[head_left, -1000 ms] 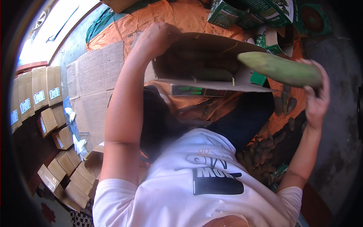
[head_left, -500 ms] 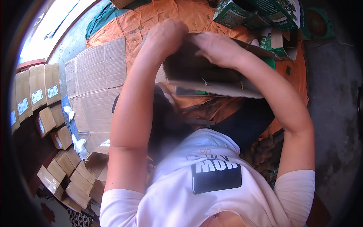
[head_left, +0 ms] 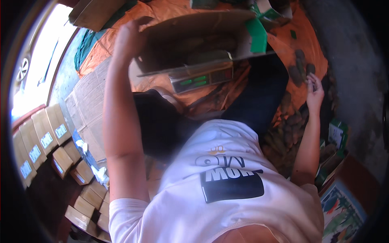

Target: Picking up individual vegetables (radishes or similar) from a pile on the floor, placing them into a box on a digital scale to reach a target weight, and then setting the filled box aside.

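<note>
A large open cardboard box (head_left: pixel 243 34) with a green flap sits over a weighing scale (head_left: pixel 202 79) whose display is lit green. Inside it, dim brown long shapes can be made out. My left hand (head_left: pixel 131 38) grips the box at its left end, partly blurred. Away to the right, my right hand (head_left: pixel 315 95) is empty, its fingers apart and slightly bent. Just beyond its fingertips lie several brown tubers (head_left: pixel 299 69) on an orange tarp (head_left: pixel 312 44).
Brown boxes with labels (head_left: pixel 34 137) stand in rows at left, next to flattened cardboard (head_left: pixel 87 109). More tubers (head_left: pixel 289 125) are heaped by my right leg. Green printed boxes (head_left: pixel 338 133) stand at lower right; another carton (head_left: pixel 95 14) is at far left.
My right hand has left the box and swung right to the tubers. The left hand and box have shifted left, and the scale's lit display now shows.
</note>
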